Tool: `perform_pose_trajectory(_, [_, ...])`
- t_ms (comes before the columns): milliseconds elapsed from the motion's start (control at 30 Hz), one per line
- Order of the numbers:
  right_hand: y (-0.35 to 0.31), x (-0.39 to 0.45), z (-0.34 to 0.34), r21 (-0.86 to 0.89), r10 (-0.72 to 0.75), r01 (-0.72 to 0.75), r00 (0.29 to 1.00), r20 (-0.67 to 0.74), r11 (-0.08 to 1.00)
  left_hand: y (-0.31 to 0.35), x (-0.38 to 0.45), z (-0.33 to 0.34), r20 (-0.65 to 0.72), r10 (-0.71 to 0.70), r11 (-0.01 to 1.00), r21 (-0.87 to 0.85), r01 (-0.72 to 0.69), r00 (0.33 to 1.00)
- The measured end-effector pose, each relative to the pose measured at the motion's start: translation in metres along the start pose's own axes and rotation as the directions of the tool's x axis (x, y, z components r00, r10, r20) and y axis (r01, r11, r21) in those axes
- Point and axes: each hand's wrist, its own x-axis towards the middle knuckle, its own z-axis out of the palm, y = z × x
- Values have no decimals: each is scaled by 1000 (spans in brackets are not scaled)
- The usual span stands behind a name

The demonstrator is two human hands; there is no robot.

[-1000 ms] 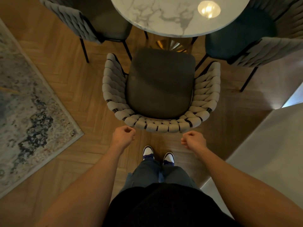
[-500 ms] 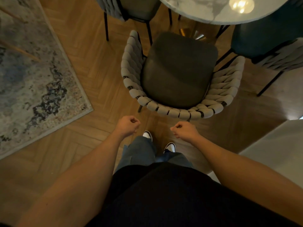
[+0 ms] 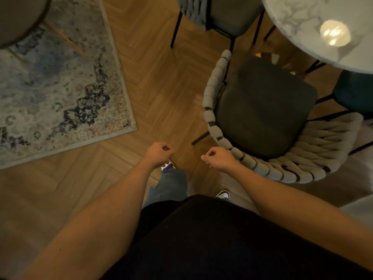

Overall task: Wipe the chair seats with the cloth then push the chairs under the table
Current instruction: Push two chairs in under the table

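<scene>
Both fists — left hand point(image 3: 158, 153), right hand point(image 3: 219, 158) — curled empty beside the chair point(image 3: 262, 106); table point(image 3: 302, 21) cut off.

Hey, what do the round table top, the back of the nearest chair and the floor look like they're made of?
Table top: white with grey veins and a sharp lamp reflection, so polished marble or a marble-look surface.
Chair back: thick pale cords woven over a dark frame, matte, probably fabric rope.
Floor: warm brown planks in a herringbone pattern with a soft sheen, so wood parquet or wood-look laminate.

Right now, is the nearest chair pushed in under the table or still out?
Mostly out: the chair's dark seat lies almost wholly clear of the marble table edge.
</scene>
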Motion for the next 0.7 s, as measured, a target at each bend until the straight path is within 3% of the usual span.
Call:
perform_pose_trajectory(133, [-58,36,9,-24,19,-19,1000,6,1000,-3,31,-57,2,30,998,55,-30,1000])
perform_pose_trajectory(333, [-123,76,10,77,46,-43,998,-43,996,15,70,-122,13,56,995,78,-57,998])
perform_pose_trajectory(700, [-187,160,-39,198,114,-79,979,-172,977,103,169,-186,120,173,958,208,-195,978])
